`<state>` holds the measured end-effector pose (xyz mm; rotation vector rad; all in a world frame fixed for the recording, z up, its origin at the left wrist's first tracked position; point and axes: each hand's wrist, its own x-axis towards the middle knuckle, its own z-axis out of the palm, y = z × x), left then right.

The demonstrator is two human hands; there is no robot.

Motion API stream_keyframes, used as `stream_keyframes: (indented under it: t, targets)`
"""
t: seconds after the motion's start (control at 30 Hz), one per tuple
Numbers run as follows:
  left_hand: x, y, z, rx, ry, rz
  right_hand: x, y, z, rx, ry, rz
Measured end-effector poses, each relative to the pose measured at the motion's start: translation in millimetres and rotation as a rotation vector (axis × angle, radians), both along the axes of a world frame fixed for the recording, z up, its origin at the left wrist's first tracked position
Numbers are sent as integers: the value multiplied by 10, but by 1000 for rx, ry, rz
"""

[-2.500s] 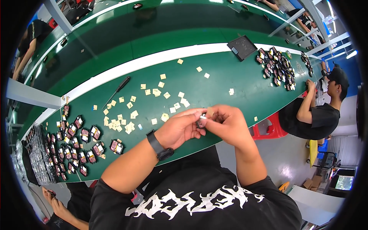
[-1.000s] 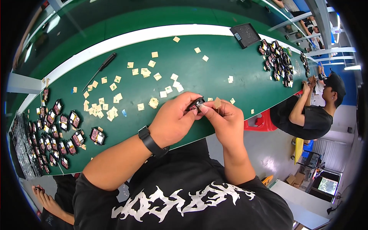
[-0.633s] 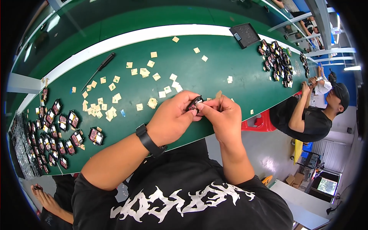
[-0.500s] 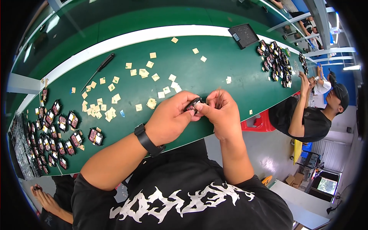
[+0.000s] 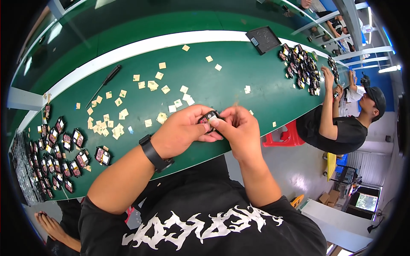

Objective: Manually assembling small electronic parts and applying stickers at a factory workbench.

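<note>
Above the near edge of the bench, my left hand (image 5: 178, 130) is closed round a small black electronic housing (image 5: 207, 116) with a pinkish circuit board and a pale patch inside. My right hand (image 5: 241, 130) is closed against its right side, the thumb pressing on the open face. Just above the right fingertips a small tan bit (image 5: 236, 102) shows as a blur; whether the fingers touch it I cannot tell. Several cream square stickers (image 5: 165, 89) are scattered over the bench beyond my hands. More such housings (image 5: 102, 155) lie at the left.
On the green bench (image 5: 239, 72) a screwdriver (image 5: 103, 85) lies far left. A black tray (image 5: 263, 39) sits at the back, near a heap of housings (image 5: 301, 68). At the right a co-worker in a black cap (image 5: 376, 102) sits by a red stool (image 5: 287, 135). Another person's hand (image 5: 49, 225) shows lower left.
My right thumb stays on the housing while the right fingers have drawn in closer to it. The tan blur has moved up from between those fingers. The whole view has shifted slightly.
</note>
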<state>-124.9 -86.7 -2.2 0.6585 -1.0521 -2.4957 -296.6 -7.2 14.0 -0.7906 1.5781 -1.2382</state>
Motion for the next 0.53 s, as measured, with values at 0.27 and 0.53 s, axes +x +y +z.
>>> stream_keyframes:
  t: [0.27, 0.53]
  targets:
    - [-3, -7, 20, 61, 46, 14, 54, 273, 174, -336, 878, 160]
    - [-12, -15, -70, 44, 80, 26, 82, 243, -75, -391, 1015, 175]
